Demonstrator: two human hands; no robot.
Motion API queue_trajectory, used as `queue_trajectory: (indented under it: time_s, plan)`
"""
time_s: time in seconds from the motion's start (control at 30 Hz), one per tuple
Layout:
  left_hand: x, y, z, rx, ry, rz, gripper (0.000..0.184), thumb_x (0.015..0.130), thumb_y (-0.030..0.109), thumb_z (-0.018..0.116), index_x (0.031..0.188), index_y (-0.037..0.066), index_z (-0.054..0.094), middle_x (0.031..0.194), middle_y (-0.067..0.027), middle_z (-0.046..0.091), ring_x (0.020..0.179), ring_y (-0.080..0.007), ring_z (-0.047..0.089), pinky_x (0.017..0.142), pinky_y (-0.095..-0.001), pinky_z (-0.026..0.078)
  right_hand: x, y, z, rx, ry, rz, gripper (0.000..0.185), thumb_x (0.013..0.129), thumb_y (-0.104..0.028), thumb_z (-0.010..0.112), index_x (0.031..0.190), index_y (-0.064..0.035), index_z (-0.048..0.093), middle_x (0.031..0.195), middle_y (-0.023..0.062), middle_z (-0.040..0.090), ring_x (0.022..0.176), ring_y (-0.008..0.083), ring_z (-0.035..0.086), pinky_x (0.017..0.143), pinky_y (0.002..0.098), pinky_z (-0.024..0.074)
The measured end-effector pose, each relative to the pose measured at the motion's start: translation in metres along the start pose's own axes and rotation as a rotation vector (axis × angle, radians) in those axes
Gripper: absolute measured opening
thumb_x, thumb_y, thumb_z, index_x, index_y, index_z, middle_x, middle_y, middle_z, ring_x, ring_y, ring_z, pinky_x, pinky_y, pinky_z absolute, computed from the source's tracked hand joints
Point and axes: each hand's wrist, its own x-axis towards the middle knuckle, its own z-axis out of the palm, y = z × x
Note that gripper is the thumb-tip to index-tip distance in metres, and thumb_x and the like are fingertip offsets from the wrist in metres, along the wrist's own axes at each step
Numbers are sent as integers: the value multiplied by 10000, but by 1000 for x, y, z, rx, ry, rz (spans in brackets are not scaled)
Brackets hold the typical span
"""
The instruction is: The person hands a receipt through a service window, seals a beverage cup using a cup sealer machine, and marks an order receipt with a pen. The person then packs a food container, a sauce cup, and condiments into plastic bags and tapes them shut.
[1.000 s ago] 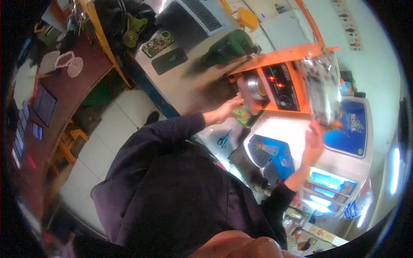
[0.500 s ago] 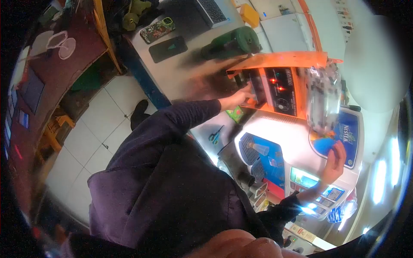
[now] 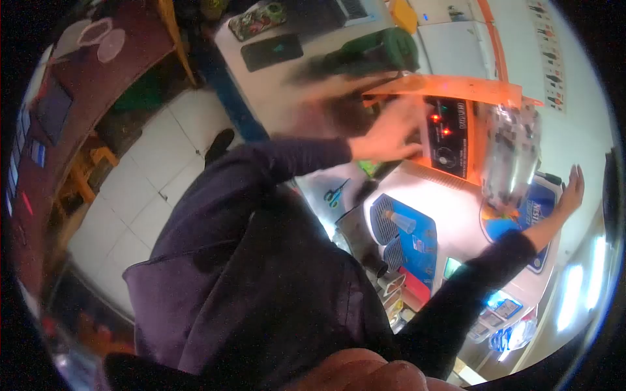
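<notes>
My left hand (image 3: 393, 133) is in front of an orange machine (image 3: 450, 179), its fingers spread and somewhat blurred, with nothing visible in them. The machine has a black control panel (image 3: 447, 133) with glowing red lights and a round knob. On its far side is a roll of clear, dark-patterned plastic film (image 3: 512, 153). Stretched out past the film, my right hand (image 3: 572, 190) has its fingers extended and looks free of any object. Below that hand is the blue sign (image 3: 538, 251) of a white drink dispenser (image 3: 450, 215). Whether my left fingertips touch the machine cannot be seen clearly.
A clear plastic cup (image 3: 400, 222) lies near the dispenser's blue drip tray (image 3: 425, 257). Scissors (image 3: 335, 194) rest on the counter. Farther up are a green bottle (image 3: 385, 52), a dark phone (image 3: 272, 52), a patterned phone case (image 3: 257, 21) and a laptop (image 3: 357, 10).
My left hand has drawn back from the machine's front opening, its fingers spreading. My right hand has reached farther out, beyond the film roll. The view has shifted slightly.
</notes>
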Motion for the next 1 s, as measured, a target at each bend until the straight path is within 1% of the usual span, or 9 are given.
queue_trajectory:
  time_s: [0.07, 0.1, 0.17, 0.23, 0.3, 0.33, 0.57, 0.8, 1.0]
  plan:
    - [57, 41, -25, 47, -212, 542, 675, 826, 287, 554, 1429, 144, 285, 1478, -138, 275, 1362, -288, 272, 1100, -506, 166, 45, 30, 38, -233, -190, 157, 544, 815, -380, 656, 1282, -125, 541, 1241, 139, 559, 1168, 234, 497, 962, 371, 410]
    - [78, 42, -7, 56, -168, 814, 630, 850, 191, 498, 1439, 174, 275, 1499, -43, 273, 1378, -212, 256, 1112, -503, 152, 72, 69, 52, -298, -293, 54, 555, 816, -397, 651, 1279, -111, 541, 1277, 140, 527, 1152, 256, 504, 976, 385, 395]
    - [123, 69, 8, 481, -113, 1093, 624, 855, 118, 453, 1445, 191, 263, 1510, 5, 255, 1389, -168, 231, 1122, -496, 142, 122, 143, 81, -398, -477, -176, 581, 819, -433, 641, 1272, -83, 541, 1349, 141, 462, 1120, 302, 519, 1002, 413, 366]
    - [161, 79, 36, 715, 38, 1215, 650, 835, 106, 465, 1444, 197, 256, 1501, 2, 267, 1379, -145, 237, 1128, -497, 129, 111, 153, 89, -576, -492, -171, 581, 820, -433, 640, 1271, -81, 541, 1348, 143, 463, 1120, 303, 518, 1002, 414, 365]
    - [180, 79, 54, 490, 86, 1325, 587, 803, 184, 598, 1358, 103, 428, 1383, -62, 448, 1267, -176, 409, 1077, -454, 257, 100, 155, 90, -701, -441, -118, 580, 821, -432, 638, 1271, -79, 541, 1347, 145, 463, 1120, 303, 518, 1003, 414, 365]
    - [186, 83, 59, 404, 60, 1360, 587, 799, 188, 601, 1354, 102, 431, 1378, -63, 450, 1263, -177, 412, 1074, -454, 259, 96, 153, 92, -731, -419, -104, 580, 821, -432, 637, 1271, -78, 541, 1347, 146, 464, 1120, 304, 518, 1003, 414, 365]
    - [196, 93, 79, 246, -228, 1285, 590, 773, 218, 623, 1323, 88, 452, 1346, -73, 469, 1234, -186, 429, 1053, -449, 275, 81, 138, 95, -822, -322, -78, 579, 824, -431, 632, 1269, -72, 541, 1343, 153, 465, 1120, 306, 517, 1004, 415, 363]
    - [229, 110, 74, 122, -654, 953, 597, 747, 249, 644, 1292, 75, 474, 1313, -82, 489, 1205, -196, 447, 1032, -445, 292, 73, 134, 90, -870, -293, -79, 577, 828, -431, 626, 1267, -66, 542, 1340, 160, 467, 1121, 308, 516, 1005, 416, 362]
    - [236, 109, 68, 82, -803, 763, 605, 724, 275, 663, 1265, 63, 492, 1285, -91, 505, 1180, -204, 462, 1014, -441, 305, 71, 129, 93, -892, -280, -93, 576, 831, -430, 622, 1265, -60, 542, 1337, 165, 469, 1121, 310, 515, 1006, 417, 361]
